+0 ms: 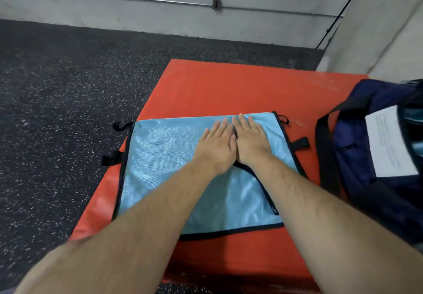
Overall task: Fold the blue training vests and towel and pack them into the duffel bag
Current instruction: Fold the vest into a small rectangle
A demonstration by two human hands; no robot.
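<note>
Much of the left side is dark speckled floor (57,110). Beside it lies an orange mat (217,87), and a light-blue training vest (160,156) with black trim and side straps is spread flat on it. The left hand (216,143) presses palm-down on the vest's far half, fingers straight and only slightly apart. The right hand (250,140) lies flat against it, fingers likewise straight. Farther right, a navy duffel bag (357,133) sits at the mat's edge with a white paper sheet (389,142) on it.
</note>
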